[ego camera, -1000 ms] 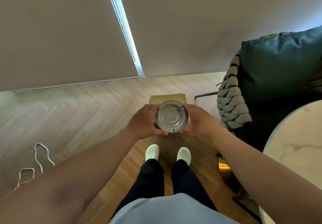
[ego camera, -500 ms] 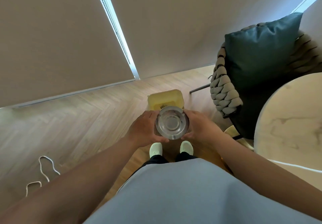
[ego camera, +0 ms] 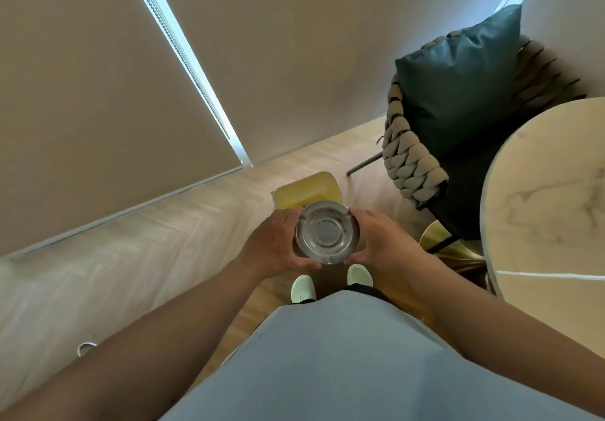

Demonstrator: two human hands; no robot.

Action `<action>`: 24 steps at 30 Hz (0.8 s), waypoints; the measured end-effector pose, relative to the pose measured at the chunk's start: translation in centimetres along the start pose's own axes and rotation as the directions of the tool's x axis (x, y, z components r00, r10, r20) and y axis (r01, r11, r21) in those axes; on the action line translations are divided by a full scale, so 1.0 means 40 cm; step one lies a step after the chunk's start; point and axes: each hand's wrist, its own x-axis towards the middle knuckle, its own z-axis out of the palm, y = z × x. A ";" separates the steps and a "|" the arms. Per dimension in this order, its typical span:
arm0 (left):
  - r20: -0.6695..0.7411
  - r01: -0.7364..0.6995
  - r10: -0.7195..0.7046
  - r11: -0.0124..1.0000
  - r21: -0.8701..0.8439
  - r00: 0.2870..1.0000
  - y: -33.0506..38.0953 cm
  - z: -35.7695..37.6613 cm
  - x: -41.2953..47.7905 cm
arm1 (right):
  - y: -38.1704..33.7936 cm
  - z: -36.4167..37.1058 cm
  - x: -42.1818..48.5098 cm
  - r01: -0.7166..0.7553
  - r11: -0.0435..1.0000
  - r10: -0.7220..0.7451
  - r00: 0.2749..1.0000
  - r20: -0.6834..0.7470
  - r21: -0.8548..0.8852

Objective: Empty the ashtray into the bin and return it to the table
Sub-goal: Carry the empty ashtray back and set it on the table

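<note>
Both hands cradle the metal ashtray (ego camera: 327,231) level at waist height, left hand (ego camera: 274,243) and right hand (ego camera: 383,240) curled round opposite rims, probably to avoid spilling; beyond sits the yellow bin (ego camera: 306,189); the table (ego camera: 550,198) waits right.

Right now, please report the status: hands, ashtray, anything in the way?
Left hand and right hand grip ashtray, upright. Ashtray looks emptied, yellow bin below it. Table to the right, path clear.
</note>
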 end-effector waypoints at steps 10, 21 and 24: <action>0.222 -0.284 0.266 0.957 0.057 0.938 0.086 0.037 0.048 | 0.028 0.056 -0.193 -0.253 0.954 0.284 0.935 -0.212 0.164; 0.447 -0.604 0.501 0.788 0.119 0.741 0.360 0.211 0.055 | 0.116 0.094 -0.551 -0.415 0.835 0.536 0.762 -0.364 0.360; 0.520 -0.658 0.534 0.749 0.075 0.667 0.454 0.292 0.004 | 0.143 0.130 -0.692 -0.445 0.794 0.596 0.703 -0.389 0.413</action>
